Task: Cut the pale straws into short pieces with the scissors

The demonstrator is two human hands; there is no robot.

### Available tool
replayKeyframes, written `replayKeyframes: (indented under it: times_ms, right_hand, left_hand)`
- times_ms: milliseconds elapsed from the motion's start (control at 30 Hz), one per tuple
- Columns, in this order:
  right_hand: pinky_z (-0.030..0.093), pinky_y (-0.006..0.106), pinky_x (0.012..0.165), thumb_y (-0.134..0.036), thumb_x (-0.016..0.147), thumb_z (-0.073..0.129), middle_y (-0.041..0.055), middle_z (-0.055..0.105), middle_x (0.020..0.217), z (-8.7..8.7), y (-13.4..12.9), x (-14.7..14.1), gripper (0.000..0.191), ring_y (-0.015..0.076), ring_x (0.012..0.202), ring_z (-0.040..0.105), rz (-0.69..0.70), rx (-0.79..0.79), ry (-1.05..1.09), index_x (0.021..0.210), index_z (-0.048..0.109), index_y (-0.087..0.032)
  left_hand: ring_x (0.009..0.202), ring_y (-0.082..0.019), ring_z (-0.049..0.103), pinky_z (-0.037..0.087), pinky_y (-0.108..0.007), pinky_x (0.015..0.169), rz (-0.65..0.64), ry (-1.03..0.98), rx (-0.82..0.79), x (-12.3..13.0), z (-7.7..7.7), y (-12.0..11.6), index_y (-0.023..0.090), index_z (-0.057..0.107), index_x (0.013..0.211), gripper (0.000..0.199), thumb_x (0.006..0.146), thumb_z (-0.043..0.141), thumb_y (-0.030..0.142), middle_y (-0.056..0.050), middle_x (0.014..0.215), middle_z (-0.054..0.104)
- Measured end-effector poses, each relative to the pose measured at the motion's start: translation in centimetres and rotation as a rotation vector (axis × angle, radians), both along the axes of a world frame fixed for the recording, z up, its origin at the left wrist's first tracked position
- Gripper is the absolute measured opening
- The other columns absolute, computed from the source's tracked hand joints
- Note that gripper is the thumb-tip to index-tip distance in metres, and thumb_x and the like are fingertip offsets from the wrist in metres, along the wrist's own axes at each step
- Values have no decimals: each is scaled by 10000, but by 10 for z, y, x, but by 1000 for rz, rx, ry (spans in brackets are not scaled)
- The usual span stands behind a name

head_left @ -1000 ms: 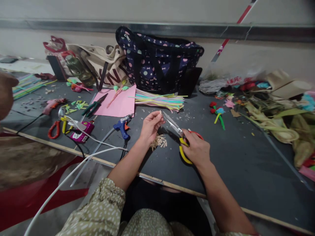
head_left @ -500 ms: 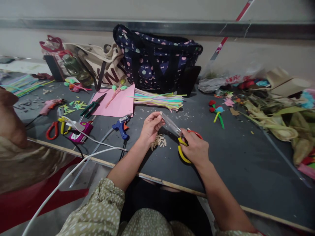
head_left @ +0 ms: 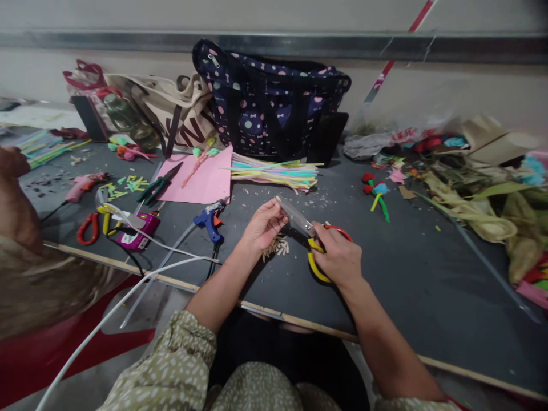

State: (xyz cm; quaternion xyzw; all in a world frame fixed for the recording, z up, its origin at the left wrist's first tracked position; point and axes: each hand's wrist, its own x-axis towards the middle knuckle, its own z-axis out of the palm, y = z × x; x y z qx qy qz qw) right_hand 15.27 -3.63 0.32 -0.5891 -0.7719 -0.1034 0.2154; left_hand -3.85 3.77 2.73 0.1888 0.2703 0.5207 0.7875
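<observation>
Now, scissors (head_left: 295,214): in front of the navy bag (head_left: 265,108), well apart from it; a second ago the tips stood just off the left fingertips, and they have since met them, blurred, so a snip seems under way.
Right hand (head_left: 339,251): wrapped around the red and yellow handles, gripping the scissors.
Left hand (head_left: 263,225): fingertips closed on what looks like a pale strip (head_left: 277,198), in front of the navy bag; most of it is hidden.
Pile (head_left: 280,246): short pale pieces on the tabletop (head_left: 406,302), in front of the navy bag, partly behind the left hand; seemingly several cuts' worth.
Navy bag: upright, its inside out of sight.
Tote (head_left: 171,108): just left of the navy bag, contents hidden.
Bottle (head_left: 122,117): green, farther left of the navy bag; cannot tell how full.
Pink sheet (head_left: 214,185): front left of the navy bag, bearing a craft flower (head_left: 200,162).
</observation>
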Motion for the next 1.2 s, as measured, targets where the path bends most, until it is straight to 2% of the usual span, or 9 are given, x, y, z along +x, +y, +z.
replayKeyframes:
  times_ms: [167,400,833,1200]
  right_hand:
    - [330,231,612,-251,811,507,10,656,858,2,0,0,421,127,776,562,4,3,-13,1226,575,-232]
    - [329,233,595,-245,816,512,12,668,872,3,0,0,416,125,758,570,3,2,-18,1225,587,-239]
    - [307,243,571,-257,835,508,-6,676,816,2,-2,0,389,108,686,557,-5,61,-51,1212,605,-253]
    - [309,242,574,-252,831,502,-7,674,821,2,-2,0,397,106,684,556,-17,63,-59,1216,601,-258]
  left_hand:
    - [562,-53,539,453,-170,583,-22,-48,-69,-1,3,-1,133,590,742,157,697,739,150,16,630,572]
    - [567,-69,543,451,-189,595,-31,-35,-82,-3,7,0,134,588,725,123,709,709,132,8,619,567]
    - [573,-79,552,462,-206,612,-33,-8,-49,-4,5,0,126,599,726,112,701,707,140,1,618,578]
    - [559,-67,529,454,-196,605,-29,41,-5,-5,5,1,132,590,721,185,666,756,192,13,603,550]
